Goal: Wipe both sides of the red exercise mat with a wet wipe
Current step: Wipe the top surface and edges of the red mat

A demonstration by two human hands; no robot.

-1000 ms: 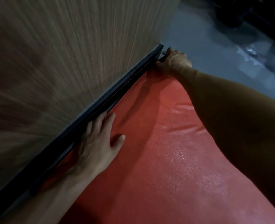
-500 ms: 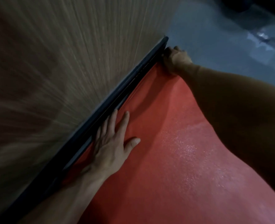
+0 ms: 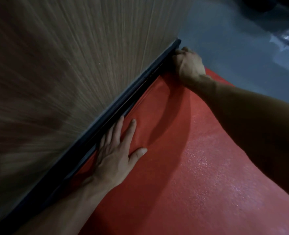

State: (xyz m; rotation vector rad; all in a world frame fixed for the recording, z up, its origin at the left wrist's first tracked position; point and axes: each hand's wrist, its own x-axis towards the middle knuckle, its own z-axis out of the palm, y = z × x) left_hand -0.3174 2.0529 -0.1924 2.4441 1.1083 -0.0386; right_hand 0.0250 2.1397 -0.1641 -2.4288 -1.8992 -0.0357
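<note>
The red exercise mat (image 3: pixel 199 175) lies against a dark baseboard (image 3: pixel 116 107) under a wood-grain wall (image 3: pixel 64 65); its near and right portions are cut off. Surface: fine-textured, glistening. The left hand (image 3: pixel 116 155) presses flat, fingers straight and spread. The right hand (image 3: pixel 189 65) curls over the far corner; whether it grips anything cannot be determined. No legible writing.

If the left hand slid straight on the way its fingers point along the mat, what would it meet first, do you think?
Probably the right hand. The left hand lies flat on the red mat, fingers pointing along the black strip at the wall's foot, with only mat between the hands. It may graze the strip first.
</note>
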